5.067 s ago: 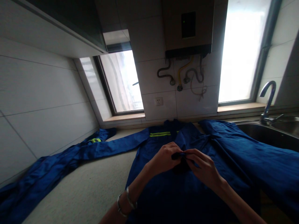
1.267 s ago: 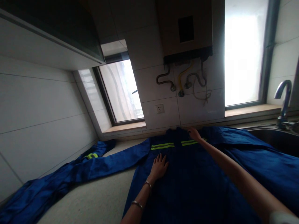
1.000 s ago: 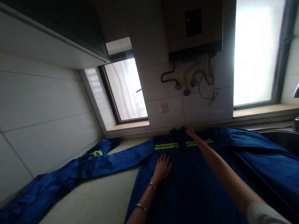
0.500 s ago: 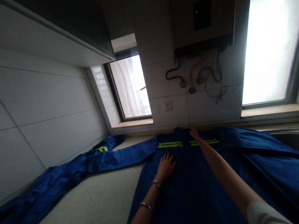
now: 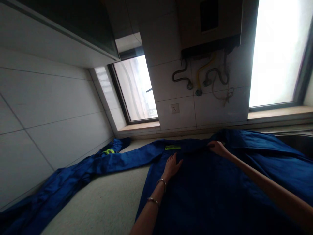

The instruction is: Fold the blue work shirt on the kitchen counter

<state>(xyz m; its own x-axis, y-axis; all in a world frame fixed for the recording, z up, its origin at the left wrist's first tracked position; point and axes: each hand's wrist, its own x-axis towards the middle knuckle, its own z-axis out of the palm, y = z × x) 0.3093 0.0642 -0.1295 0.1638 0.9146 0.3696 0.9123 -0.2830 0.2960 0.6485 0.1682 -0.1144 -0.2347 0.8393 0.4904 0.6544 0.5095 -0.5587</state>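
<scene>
A blue work jacket [image 5: 200,186] lies spread over the countertop, one sleeve [image 5: 132,160] stretched out to the left. Part of a yellow-green reflective strip [image 5: 172,148] shows on its chest. My left hand [image 5: 173,165] rests on the fabric just below that strip, fingers extended and apart, two bracelets on the wrist. Farther right, my right hand [image 5: 217,147] is closed with its fingertips pinching the jacket's cloth near the upper edge. A fold of fabric hides the rest of the reflective strip.
Along the left wall the sleeve meets more blue cloth [image 5: 68,178] with a yellow-green band. Pale countertop [image 5: 105,199] shows at lower left. A sink edge [image 5: 293,134] is at right. Above are a water heater [image 5: 210,19] with hoses, a wall socket [image 5: 174,108] and an overhead cabinet [image 5: 73,29].
My right hand has moved right, drawing the jacket's upper cloth with it; the fold now covers the right-hand reflective strip. My left hand stays in nearly the same place on the fabric.
</scene>
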